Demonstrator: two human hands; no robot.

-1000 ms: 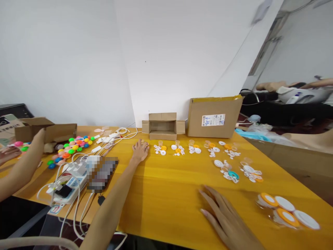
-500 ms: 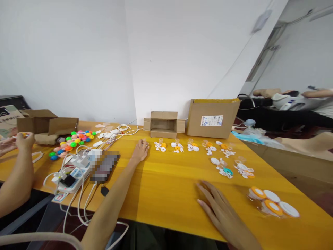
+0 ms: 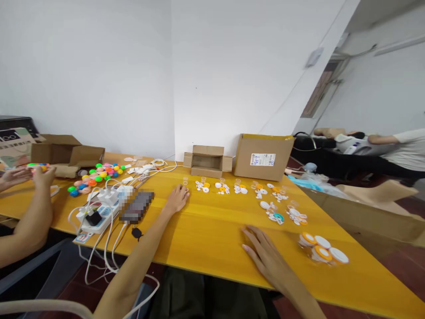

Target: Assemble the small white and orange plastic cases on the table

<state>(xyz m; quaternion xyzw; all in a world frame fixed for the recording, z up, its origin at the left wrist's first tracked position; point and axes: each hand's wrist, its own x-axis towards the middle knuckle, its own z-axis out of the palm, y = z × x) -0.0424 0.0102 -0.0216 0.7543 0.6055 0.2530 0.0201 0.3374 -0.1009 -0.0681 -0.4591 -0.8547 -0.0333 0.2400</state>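
1. A small clear cup (image 3: 185,180) stands on the yellow-brown table (image 3: 206,239), in front of the small open carton (image 3: 206,172) and a little to its left.
2. The left hand (image 3: 177,199) is in front of the small open carton and to its left, on the near side of the cup. Its fingers are bent; I cannot tell whether they grip anything. A whitish bit shows at the fingertips, too small to make out.
3. The right hand (image 3: 262,254) is well in front of the small open carton, to its right, loosely extended and holding nothing.
4. Directly in front of the small open carton lie a white disc (image 3: 206,190), an orange ring (image 3: 206,185) and spotted white pieces (image 3: 199,185). Similar groups continue to its right, one with a teal ring (image 3: 280,216).
5. Farther to its front right, four lidded jars (image 3: 323,254) sit close together.
6. Just right of the small open carton stands a large sealed box (image 3: 264,148).
7. To its left are white cables (image 3: 162,162), then bright balls (image 3: 98,178); nearer the wearer lie a power strip (image 3: 105,212) and a dark device (image 3: 139,206), partly blurred.
8. Far left of it, another person's hands (image 3: 44,176) hold something small and multicoloured.
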